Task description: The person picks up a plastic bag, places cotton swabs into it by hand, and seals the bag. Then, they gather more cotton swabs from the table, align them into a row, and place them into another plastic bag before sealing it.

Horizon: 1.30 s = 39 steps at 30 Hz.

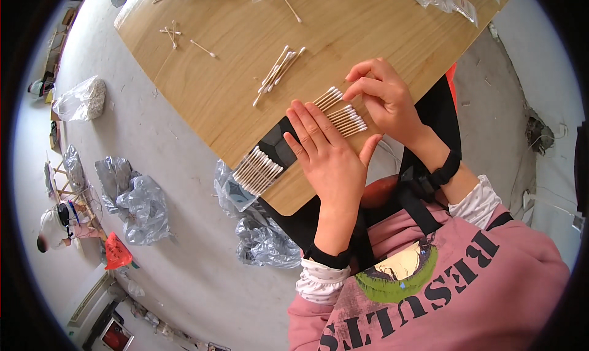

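One dark packet [278, 145] on the wooden table [380, 26], partly under the left hand [331, 161] — palm down, fingers straight, closed on nothing; row of swabs [256, 172] at the packet's left end, inside or on top I cannot tell; second batch of swabs [348, 120] beside the right hand [383, 99] — fingers bent, any grasp hidden from me; clear bag [93, 99] on the floor, holding whitish matter.
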Available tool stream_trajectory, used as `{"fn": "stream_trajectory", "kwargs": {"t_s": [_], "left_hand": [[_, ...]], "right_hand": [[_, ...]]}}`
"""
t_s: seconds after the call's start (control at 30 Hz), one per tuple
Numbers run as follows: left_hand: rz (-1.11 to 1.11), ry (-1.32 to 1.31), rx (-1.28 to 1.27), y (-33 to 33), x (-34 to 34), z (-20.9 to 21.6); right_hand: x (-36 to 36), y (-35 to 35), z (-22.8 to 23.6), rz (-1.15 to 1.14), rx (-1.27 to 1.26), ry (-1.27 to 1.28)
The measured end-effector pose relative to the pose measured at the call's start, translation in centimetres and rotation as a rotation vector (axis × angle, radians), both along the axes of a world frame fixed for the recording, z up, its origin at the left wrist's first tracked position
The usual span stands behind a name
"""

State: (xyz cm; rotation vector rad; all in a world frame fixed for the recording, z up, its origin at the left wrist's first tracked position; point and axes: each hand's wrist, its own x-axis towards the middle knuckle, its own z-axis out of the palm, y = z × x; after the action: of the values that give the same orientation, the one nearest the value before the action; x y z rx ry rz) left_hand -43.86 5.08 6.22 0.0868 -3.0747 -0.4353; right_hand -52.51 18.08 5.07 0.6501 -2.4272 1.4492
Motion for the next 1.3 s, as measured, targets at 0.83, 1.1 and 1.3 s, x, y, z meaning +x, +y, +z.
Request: {"fn": "stream_trajectory", "kwargs": {"t_s": [0.83,1.1,1.3], "left_hand": [[0.011,0.009,0.010,-0.1,-0.1,-0.2],[0.020,-0.007,0.026,0.0,0.2,-0.1],[0.038,0.003,0.150,-1.2,1.5,1.4]], "right_hand": [[-0.2,-0.1,0.2,0.014,0.102,-0.013],[-2.4,-2.2,0.8,0.071,0.250,0.097],[-4.0,-1.9,0.9,0.010,0.269,0.131]]}}
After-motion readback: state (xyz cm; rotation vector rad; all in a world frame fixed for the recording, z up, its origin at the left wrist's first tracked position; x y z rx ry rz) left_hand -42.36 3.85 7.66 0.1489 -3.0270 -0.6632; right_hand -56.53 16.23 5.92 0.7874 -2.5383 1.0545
